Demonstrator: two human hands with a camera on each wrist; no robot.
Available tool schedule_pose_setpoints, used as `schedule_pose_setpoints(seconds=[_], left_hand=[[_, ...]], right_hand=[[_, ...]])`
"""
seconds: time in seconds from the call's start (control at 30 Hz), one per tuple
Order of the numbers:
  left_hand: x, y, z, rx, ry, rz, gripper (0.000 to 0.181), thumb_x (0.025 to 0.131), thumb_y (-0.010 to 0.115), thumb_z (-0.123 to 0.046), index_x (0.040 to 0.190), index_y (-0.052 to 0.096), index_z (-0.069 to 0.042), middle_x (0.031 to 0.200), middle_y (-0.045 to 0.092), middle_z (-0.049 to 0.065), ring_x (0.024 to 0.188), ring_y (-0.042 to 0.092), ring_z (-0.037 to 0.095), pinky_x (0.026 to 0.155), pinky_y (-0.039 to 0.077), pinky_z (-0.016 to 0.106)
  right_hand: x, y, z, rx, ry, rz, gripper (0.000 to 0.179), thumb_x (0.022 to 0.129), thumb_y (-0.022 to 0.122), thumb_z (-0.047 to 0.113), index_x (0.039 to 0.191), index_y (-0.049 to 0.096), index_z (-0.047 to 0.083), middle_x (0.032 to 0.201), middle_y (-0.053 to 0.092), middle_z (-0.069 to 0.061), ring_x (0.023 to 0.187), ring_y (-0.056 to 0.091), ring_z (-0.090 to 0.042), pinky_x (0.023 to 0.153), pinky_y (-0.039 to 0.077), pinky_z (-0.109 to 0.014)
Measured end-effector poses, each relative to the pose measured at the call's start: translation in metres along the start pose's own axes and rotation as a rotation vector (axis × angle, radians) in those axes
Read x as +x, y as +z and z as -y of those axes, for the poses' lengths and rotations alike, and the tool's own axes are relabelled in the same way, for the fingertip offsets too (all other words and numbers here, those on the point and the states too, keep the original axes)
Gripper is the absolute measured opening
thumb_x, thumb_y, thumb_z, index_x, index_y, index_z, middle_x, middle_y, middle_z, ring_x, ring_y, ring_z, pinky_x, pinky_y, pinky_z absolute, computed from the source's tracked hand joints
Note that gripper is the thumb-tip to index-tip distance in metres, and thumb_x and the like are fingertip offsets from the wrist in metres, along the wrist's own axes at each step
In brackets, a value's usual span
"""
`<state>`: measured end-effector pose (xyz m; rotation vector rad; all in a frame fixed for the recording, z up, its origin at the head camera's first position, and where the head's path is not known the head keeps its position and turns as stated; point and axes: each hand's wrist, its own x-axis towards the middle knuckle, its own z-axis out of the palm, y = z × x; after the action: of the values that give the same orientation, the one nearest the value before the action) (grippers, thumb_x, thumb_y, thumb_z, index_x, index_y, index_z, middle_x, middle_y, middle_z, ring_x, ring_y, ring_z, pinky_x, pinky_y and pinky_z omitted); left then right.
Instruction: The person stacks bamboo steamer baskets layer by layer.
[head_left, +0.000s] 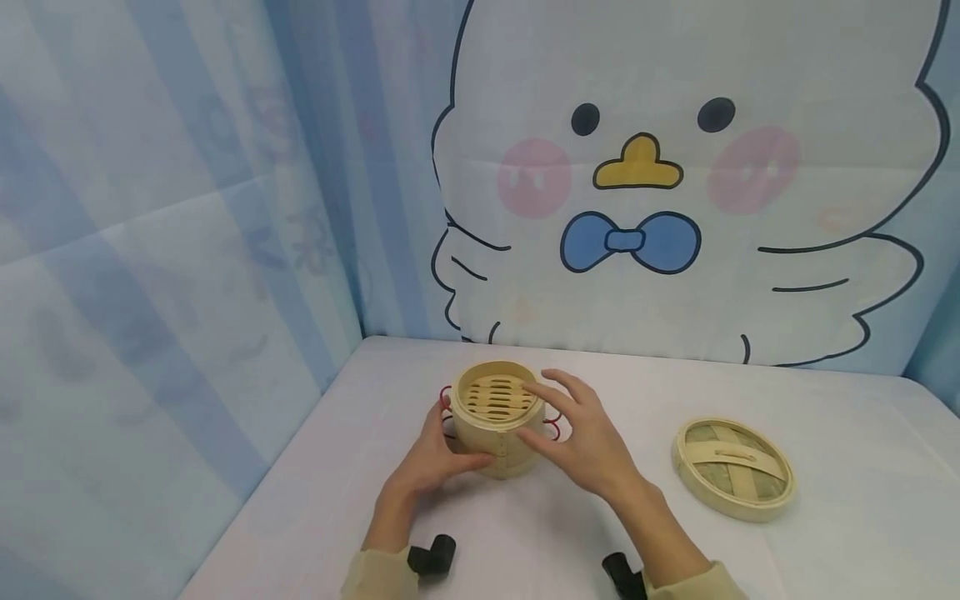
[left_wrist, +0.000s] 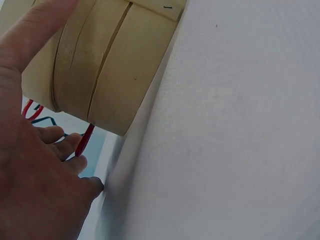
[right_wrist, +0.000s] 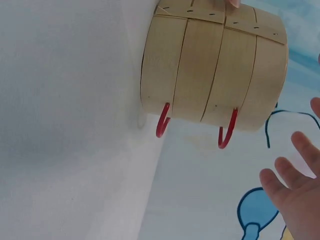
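A small stacked bamboo steamer (head_left: 498,423) stands upright on the white table, its slatted inside facing up. My left hand (head_left: 433,460) holds its left side, with the thumb across the front wall and the other fingers round behind, near a red loop handle (left_wrist: 85,139). At the upper right rim is my right hand (head_left: 588,435), fingers spread and slightly bent. In the right wrist view those fingers (right_wrist: 291,172) stand apart from the steamer wall (right_wrist: 202,70), where two red loops (right_wrist: 227,131) stick out.
The round bamboo lid (head_left: 738,472) lies on the table (head_left: 847,517) to the right, its handle strip facing up. Behind the table hangs a cloth (head_left: 645,308) printed with a cartoon bird. A blue-striped curtain (head_left: 180,250) runs along the left edge.
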<state>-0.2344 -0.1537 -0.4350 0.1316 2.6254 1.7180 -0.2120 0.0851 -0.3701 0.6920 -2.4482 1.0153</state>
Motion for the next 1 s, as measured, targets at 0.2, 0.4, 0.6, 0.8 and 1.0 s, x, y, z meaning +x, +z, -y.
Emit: schedule_pose_setpoints(seconds=[0.2, 0.4, 0.6, 0.8, 1.0], left_hand=[[0.0, -0.004, -0.003, -0.014, -0.02, -0.028, 0.131, 0.069, 0.095, -0.032, 0.16, 0.007, -0.004, 0.163, 0.018, 0.025, 0.146, 0.023, 0.046, 0.114, 0.022, 0.064], [0.0, -0.005, -0.005, -0.034, -0.003, -0.055, 0.131, 0.069, 0.095, -0.031, 0.161, 0.005, -0.004, 0.165, 0.011, 0.024, 0.149, 0.017, 0.044, 0.115, 0.02, 0.063], [0.001, -0.006, -0.008, -0.04, 0.018, -0.066, 0.13, 0.07, 0.095, -0.035, 0.161, 0.006, -0.008, 0.166, 0.01, 0.02, 0.15, 0.015, 0.042, 0.115, 0.02, 0.064], [0.001, -0.003, -0.011, -0.046, 0.037, -0.083, 0.125, 0.072, 0.093, -0.035, 0.162, 0.009, -0.012, 0.166, 0.012, 0.016, 0.151, 0.012, 0.04, 0.115, 0.019, 0.064], [0.0, 0.0, -0.012, -0.046, 0.036, -0.082, 0.122, 0.073, 0.093, -0.034, 0.162, 0.011, -0.013, 0.166, 0.014, 0.018, 0.149, 0.015, 0.044, 0.113, 0.024, 0.065]], right_hand=[[-0.002, -0.014, -0.004, -0.016, 0.027, 0.012, 0.056, 0.086, 0.083, 0.026, 0.137, 0.063, 0.016, 0.15, 0.046, -0.012, 0.139, 0.039, -0.039, 0.101, 0.043, -0.064], [-0.005, -0.029, -0.011, -0.052, 0.028, 0.005, 0.059, 0.087, 0.082, 0.027, 0.141, 0.059, 0.018, 0.151, 0.045, -0.012, 0.139, 0.038, -0.039, 0.101, 0.042, -0.065], [-0.01, -0.044, -0.019, -0.07, 0.027, -0.015, 0.062, 0.087, 0.081, 0.027, 0.144, 0.056, 0.018, 0.151, 0.044, -0.013, 0.139, 0.037, -0.04, 0.101, 0.04, -0.067], [-0.017, -0.057, -0.028, -0.096, 0.033, -0.051, 0.062, 0.087, 0.081, 0.026, 0.143, 0.056, 0.015, 0.15, 0.045, -0.015, 0.136, 0.039, -0.043, 0.099, 0.04, -0.07], [-0.025, -0.071, -0.038, -0.125, 0.057, -0.086, 0.064, 0.085, 0.082, 0.024, 0.142, 0.056, 0.012, 0.148, 0.045, -0.017, 0.134, 0.04, -0.046, 0.097, 0.04, -0.071]])
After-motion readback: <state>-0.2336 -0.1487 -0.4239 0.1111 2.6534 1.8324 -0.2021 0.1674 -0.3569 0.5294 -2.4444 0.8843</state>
